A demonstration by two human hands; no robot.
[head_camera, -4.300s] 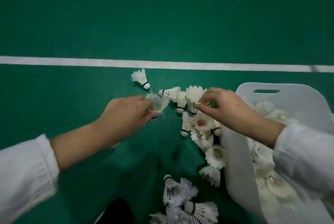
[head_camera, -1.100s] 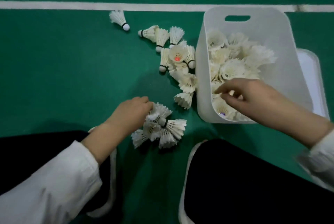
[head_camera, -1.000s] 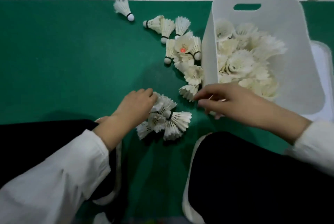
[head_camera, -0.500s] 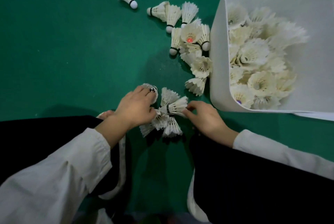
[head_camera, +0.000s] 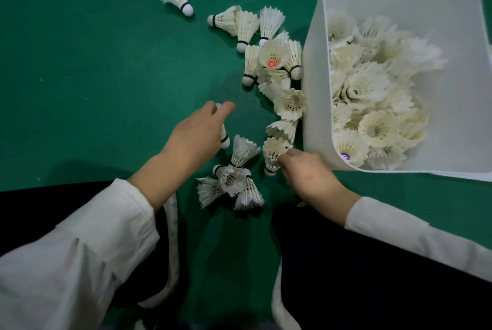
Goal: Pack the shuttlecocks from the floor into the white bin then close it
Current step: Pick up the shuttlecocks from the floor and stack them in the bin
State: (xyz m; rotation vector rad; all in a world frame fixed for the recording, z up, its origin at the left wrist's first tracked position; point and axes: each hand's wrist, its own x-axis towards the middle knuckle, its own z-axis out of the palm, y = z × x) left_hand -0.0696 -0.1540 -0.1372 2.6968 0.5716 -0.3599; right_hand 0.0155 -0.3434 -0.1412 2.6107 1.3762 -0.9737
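Much open green floor (head_camera: 80,68) lies left of the left hand (head_camera: 195,134), its fingers (head_camera: 211,110) curled round one shuttlecock (head_camera: 225,142), a small heap (head_camera: 233,180) between the hands, the right hand (head_camera: 306,172) pinching another shuttlecock (head_camera: 273,152) near the open white bin (head_camera: 315,116), its left wall crowded by loose shuttlecocks (head_camera: 290,103).

My left hand (head_camera: 195,136) reaches toward one o'clock, back up, fingers (head_camera: 226,106) curled over a shuttlecock (head_camera: 224,139) (mostly hidden under the palm). My right hand (head_camera: 306,171) points toward eleven o'clock, pinching a second shuttlecock (head_camera: 274,152) by its feathers. Both wrists show bare beyond the white sleeves (head_camera: 80,249).
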